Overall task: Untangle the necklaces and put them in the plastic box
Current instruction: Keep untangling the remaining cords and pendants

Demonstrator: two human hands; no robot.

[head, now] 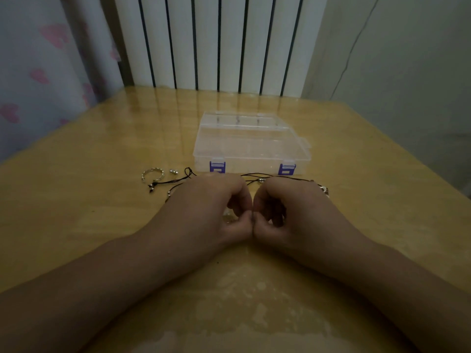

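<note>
My left hand (211,205) and my right hand (285,207) sit side by side on the wooden table (102,154), thumbs touching tip to tip. The fingers of both are curled in tight, as if pinching something small between them, but whatever is in there is hidden under my knuckles, so I cannot tell for sure what either hand holds.

The necklaces (257,177) lie in a tangle just beyond my hands, thin black cords running out from behind my knuckles on both sides. To the left the cords (175,181) loop toward a silver ring (150,174) and a small silver bead (173,171), both resting on the table. To the right, a bit of silver pendant (324,189) peeks out past my right hand.

The plastic box (251,146) stands right behind the cords, near the middle of the table. It is clear, its lid is down, and two purple clasps (217,167) face me on its front edge. Through the lid I see no necklace inside; only pale dividers show faintly at the back.

Behind the table is a white radiator (219,42), with a curtain (46,59) with pink hearts to the left.
</note>
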